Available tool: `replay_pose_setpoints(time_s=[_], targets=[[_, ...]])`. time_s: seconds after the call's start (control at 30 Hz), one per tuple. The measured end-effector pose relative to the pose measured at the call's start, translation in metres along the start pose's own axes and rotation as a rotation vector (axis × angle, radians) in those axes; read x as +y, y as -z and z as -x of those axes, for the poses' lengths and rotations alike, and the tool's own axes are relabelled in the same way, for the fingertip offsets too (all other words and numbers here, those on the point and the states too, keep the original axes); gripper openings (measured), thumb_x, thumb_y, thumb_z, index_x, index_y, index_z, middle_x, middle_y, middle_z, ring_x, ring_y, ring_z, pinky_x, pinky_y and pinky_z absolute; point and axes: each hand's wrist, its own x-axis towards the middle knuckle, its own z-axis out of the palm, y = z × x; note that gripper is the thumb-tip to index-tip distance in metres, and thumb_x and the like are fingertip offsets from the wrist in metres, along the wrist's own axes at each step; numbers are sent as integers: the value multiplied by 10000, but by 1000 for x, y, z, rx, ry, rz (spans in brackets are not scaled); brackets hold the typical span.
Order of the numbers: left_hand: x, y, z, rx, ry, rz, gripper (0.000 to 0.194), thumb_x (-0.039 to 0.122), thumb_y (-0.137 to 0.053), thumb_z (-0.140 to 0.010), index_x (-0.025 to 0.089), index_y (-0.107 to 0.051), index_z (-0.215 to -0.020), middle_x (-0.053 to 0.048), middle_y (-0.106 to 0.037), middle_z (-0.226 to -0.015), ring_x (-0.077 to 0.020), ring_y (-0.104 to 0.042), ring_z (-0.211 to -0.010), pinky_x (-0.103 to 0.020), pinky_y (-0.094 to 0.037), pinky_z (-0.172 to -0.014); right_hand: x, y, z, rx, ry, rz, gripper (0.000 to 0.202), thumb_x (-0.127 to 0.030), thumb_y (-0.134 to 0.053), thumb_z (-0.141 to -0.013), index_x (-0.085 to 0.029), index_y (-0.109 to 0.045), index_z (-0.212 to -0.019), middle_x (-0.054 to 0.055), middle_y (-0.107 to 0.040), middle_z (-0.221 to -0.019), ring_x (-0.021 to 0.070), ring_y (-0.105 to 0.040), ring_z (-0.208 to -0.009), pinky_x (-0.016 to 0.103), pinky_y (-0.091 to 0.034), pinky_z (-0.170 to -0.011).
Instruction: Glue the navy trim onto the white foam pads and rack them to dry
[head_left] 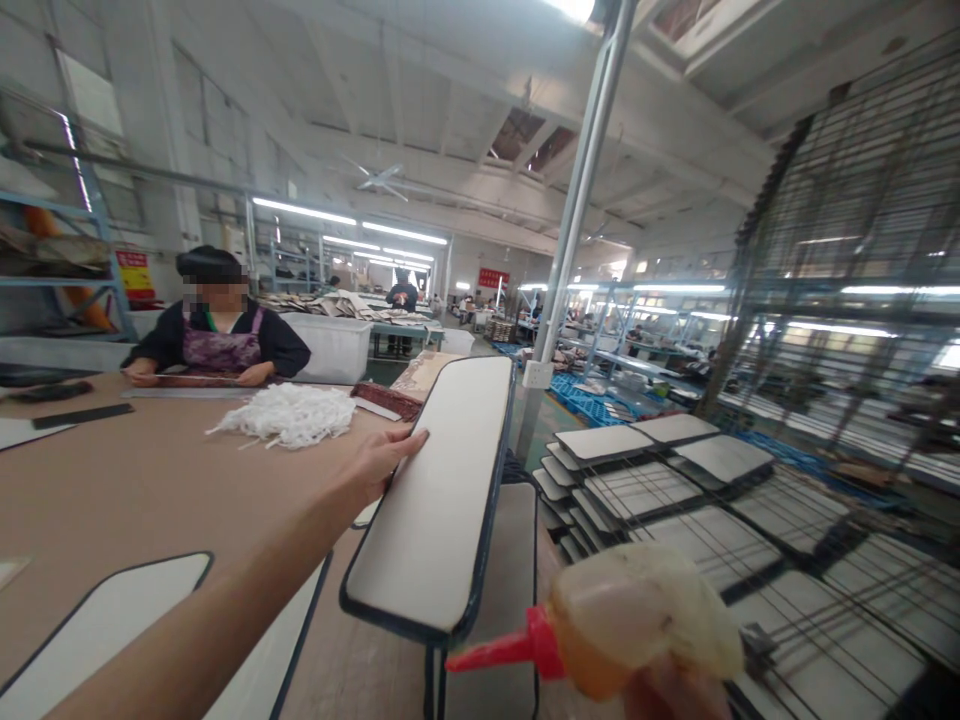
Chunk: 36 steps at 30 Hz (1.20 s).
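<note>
The edge of a long white panel [439, 500] with a dark blue border is pinched by the left hand [390, 460], the thumb being laid over the near face and the other fingers mostly hidden behind the panel, so that only a gap as wide as the panel's edge is left between them. The panel is held up at a tilt above the desk [150, 480], its upper end leaned to the right. The left forearm is stretched from the lower left corner, and part of a bordered panel lying on the desk [112, 620] is covered by it. In the right hand [675, 692], seen only in part at the bottom, a translucent squeeze bottle [645, 610] with amber liquid is gripped from below; how far its fingers are curled cannot be told. The bottle is held nearly level, and its red nozzle [487, 652] is pointed left, the tip being placed near the panel's lower right corner; whether contact is made cannot be judged. Beyond the left hand, a heap of white strips [289, 415] is seen on the desk, with a co-worker [217, 335] seated behind it. To the right, similar panels are stacked [679, 490].
</note>
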Motion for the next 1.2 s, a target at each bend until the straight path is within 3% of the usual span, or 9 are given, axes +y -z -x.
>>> replay_pose_setpoints(time_s=[0.07, 0.23, 0.33, 0.5, 0.63, 0.77, 0.93, 1.07, 1.2], targets=[[0, -12, 1, 4, -35, -7, 407, 369, -844, -499, 135, -728, -811, -41, -742, -661, -157, -632, -584, -235, -491, -555, -16, -8, -13, 18, 11, -25, 471, -326, -868, -515, -297, -717, -960, 29, -742, -971, 230, -695, -833, 278, -586, -684], [-7, -62, 12, -69, -73, -65, 476, 414, -839, -482, 130, -728, -847, -53, -753, -717, -179, -642, -627, -246, -483, -578, -65, -20, -65, 26, 359, -31, 513, -310, -862, -519, -275, -695, -1003, 5, -717, -1021, 189, -659, -901, 271, -539, -801], [-18, -98, 21, -149, -52, -115, 462, 409, -829, -507, 130, -732, -861, -58, -754, -722, -194, -650, -623, -260, -486, -583, -83, -7, -92, 33, 466, 49, 467, -263, -861, -496, -238, -695, -932, 4, -720, -886, 198, -653, -830, 330, -529, -810], [-37, -146, 29, -318, 2, -146, 450, 449, -794, -569, 157, -736, -906, -42, -760, -755, -205, -668, -653, -254, -488, -580, -102, 36, -113, 116, 579, 108, 599, -164, -867, -429, -229, -658, -986, -25, -692, -867, 187, -623, -797, 340, -515, -789], [-49, -172, 30, -399, 58, -76, 387, 374, -786, -607, 184, -739, -940, -33, -766, -770, -216, -688, -701, -257, -510, -636, -122, 66, -112, 152, 590, 121, 540, -177, -854, -479, -217, -652, -978, -26, -697, -852, 174, -620, -794, 313, -515, -774], [-58, -200, 33, -465, 132, -30, 534, 279, -832, -523, 187, -708, -1035, -41, -771, -825, -238, -700, -705, -282, -525, -639, -137, 90, -99, 157, 564, 128, 510, -182, -854, -490, -211, -657, -959, -8, -709, -844, 173, -635, -755, 290, -531, -722], [-69, -234, 30, -450, 166, 17, 633, 296, -872, -441, 163, -692, -1033, -41, -768, -774, -231, -700, -671, -265, -514, -585, -120, 124, -53, 78, 424, 223, 557, -255, -862, -489, -224, -661, -1007, 31, -722, -821, 204, -652, -691, 280, -531, -616], [-79, -253, 27, -455, 141, 38, 613, 294, -885, -430, 159, -697, -998, -32, -767, -759, -212, -700, -683, -248, -514, -612, -111, 147, -24, 61, 309, 272, 733, -384, -893, -330, -240, -672, -1013, 63, -736, -839, 292, -668, -699, 359, -537, -580], [-89, -267, 39, -548, 166, 4, 548, 292, -872, -470, 167, -712, -979, -37, -769, -780, -214, -699, -669, -254, -516, -597, -162, 150, -49, 173, 529, 249, 624, -276, -879, -449, -233, -657, -1031, 46, -725, -883, 233, -650, -715, 328, -537, -632]])
